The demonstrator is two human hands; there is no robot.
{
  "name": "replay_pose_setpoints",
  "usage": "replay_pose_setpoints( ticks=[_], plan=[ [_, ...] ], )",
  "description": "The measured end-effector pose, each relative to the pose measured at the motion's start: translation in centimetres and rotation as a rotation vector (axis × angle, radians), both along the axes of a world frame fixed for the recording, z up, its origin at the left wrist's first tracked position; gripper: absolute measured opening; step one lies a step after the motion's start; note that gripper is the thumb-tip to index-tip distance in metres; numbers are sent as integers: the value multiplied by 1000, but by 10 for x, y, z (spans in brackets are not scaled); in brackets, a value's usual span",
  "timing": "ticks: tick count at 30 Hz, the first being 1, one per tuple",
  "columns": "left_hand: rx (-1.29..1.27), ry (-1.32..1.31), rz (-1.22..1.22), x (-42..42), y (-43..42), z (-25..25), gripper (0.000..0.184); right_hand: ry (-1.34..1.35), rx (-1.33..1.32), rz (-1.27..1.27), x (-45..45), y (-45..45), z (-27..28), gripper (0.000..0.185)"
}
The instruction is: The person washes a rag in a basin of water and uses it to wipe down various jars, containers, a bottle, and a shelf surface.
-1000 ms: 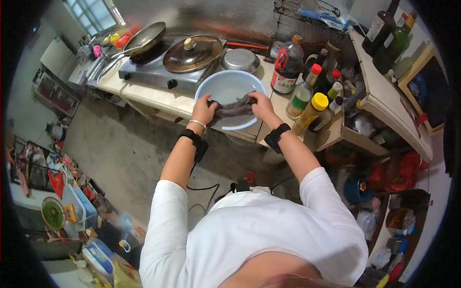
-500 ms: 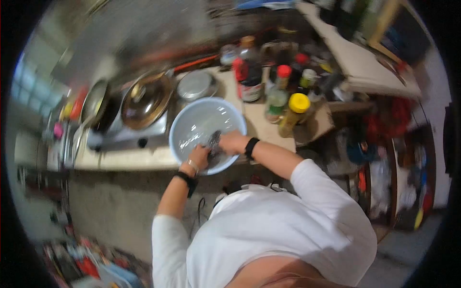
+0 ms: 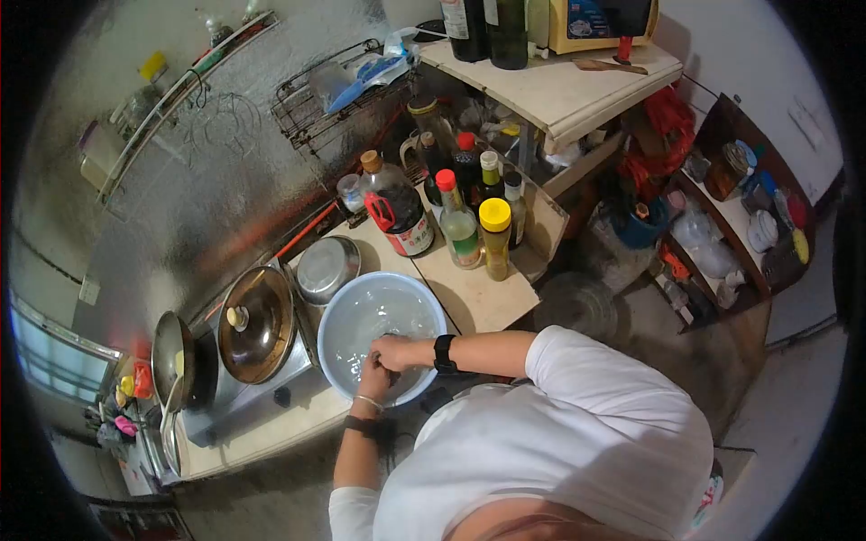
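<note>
A light blue plastic basin (image 3: 330,307) holding clear water stands on the counter in front of me. Both hands are inside it, close together near its front rim. My right hand (image 3: 399,353), coming in from the right, has its fingers curled in against the left. My left hand (image 3: 373,377) is also closed, knuckles up, just in front of it. Between them is something dark that the fingers mostly hide; its kind does not show. Ripples and glints cover the water around the hands.
Left of the basin are a metal lidded pot (image 3: 328,270), a glass-lidded wok (image 3: 257,326) on the stove and a pan (image 3: 171,356). Behind right stand a sauce bottle (image 3: 397,212), a yellow-capped jar (image 3: 495,242) and several other bottles. A raised shelf (image 3: 559,95) overhangs further right.
My view has turned and steadied, so the counter now slants. My hands have drawn together in the basin, and the dark thing visible between them before is now mostly covered.
</note>
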State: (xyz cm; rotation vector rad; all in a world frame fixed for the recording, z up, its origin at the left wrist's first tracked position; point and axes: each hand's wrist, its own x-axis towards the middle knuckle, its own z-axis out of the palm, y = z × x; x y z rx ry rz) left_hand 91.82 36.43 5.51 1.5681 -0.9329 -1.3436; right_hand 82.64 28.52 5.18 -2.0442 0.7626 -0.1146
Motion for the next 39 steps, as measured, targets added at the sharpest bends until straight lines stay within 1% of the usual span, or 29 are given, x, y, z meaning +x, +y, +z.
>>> replay_pose_setpoints(
  ticks=[1, 3, 6, 7, 9, 10, 12, 13, 14, 15, 16, 18, 19, 20, 21, 22, 24, 25, 26, 27, 28, 29, 31, 32, 34, 36, 37, 38, 39],
  plan=[
    [-2, 0, -3, -3, 0, 6, 16, 0, -2, -3, -7, -2, 11, 25],
    [37, -129, -65, -7, 0, 10, 16, 81, 0, 59, -21, -5, 29, 26],
    [52, -179, -96, -4, -3, -5, 10, 150, -167, 84, -33, -13, 40, 22],
    [49, -179, -93, 1, -5, -19, 10, 150, -170, 86, -36, -17, 39, 22],
    [-204, -350, -54, 13, -9, -45, 16, 282, -343, 125, -43, -26, 38, 21],
    [-204, -355, -56, 7, -7, -23, 16, 318, -330, 127, -46, -29, 41, 20],
    [66, -652, -41, -6, -2, 16, 22, 310, -374, 124, -51, -33, 37, 20],
    [67, -653, -43, 3, -3, -6, 22, 306, -418, 124, -53, -35, 36, 19],
    [-49, -643, 60, 18, -3, -45, 29, 323, -412, 116, -55, -34, 44, 19],
    [-165, -631, 165, 18, -3, -43, 37, 320, -410, 119, -54, -34, 41, 19],
    [-161, -636, 167, 19, -1, -39, 37, 279, -423, 81, -52, -35, 34, 19],
    [48, -338, 253, 12, -2, -20, 45, 232, -442, 51, -44, -38, 20, 19],
    [50, -341, 260, 5, -1, -9, 45, 281, -341, 98, -38, -37, 15, 20],
    [86, -63, 260, -2, 1, 0, 45, 330, -239, 144, -32, -37, 10, 22],
    [118, 216, 256, -6, 1, 3, 44, 327, -240, 148, -30, -31, 23, 22],
    [117, 215, 259, -8, 2, 4, 44, 375, -136, 185, -32, -19, 48, 23],
    [93, 326, 205, -11, 1, 2, 41, 250, -43, 258, -23, -18, 28, 25],
    [92, 328, 208, -9, 0, -7, 41, 251, -44, 260, -21, -12, 28, 25],
    [33, 356, 162, -4, -2, -21, 36, 135, 208, 128, -20, -8, 29, 24],
    [-25, 383, 115, -6, -3, -17, 32, 15, 458, -7, -17, -7, 31, 22],
    [-25, 384, 115, -5, -2, -12, 32, 156, 373, -10, -8, -8, 36, 20],
    [43, 428, 189, -3, -1, -6, 27, 156, 373, -10, -6, -6, 37, 20],
    [114, 470, 258, -5, -1, -2, 24, -1, 204, -53, -10, 5, 59, 20],
    [47, 485, 300, -6, -1, -10, 24, -103, 40, -36, -5, 6, 41, 26],
    [-20, 499, 341, -12, -1, -1, 24, -76, 16, 14, -8, 5, 46, 27],
    [88, 405, 381, -16, 2, 10, 24, -47, -9, 67, -14, 3, 52, 29],
    [87, 407, 383, -16, 2, 5, 24, 7, -106, 72, -18, 2, 58, 29],
    [28, 296, 354, -14, 1, -4, 23, 61, -204, 78, -21, 1, 62, 30],
    [-31, 184, 324, -13, -1, -11, 21, 60, -205, 83, -22, -3, 61, 30]
  ],
)
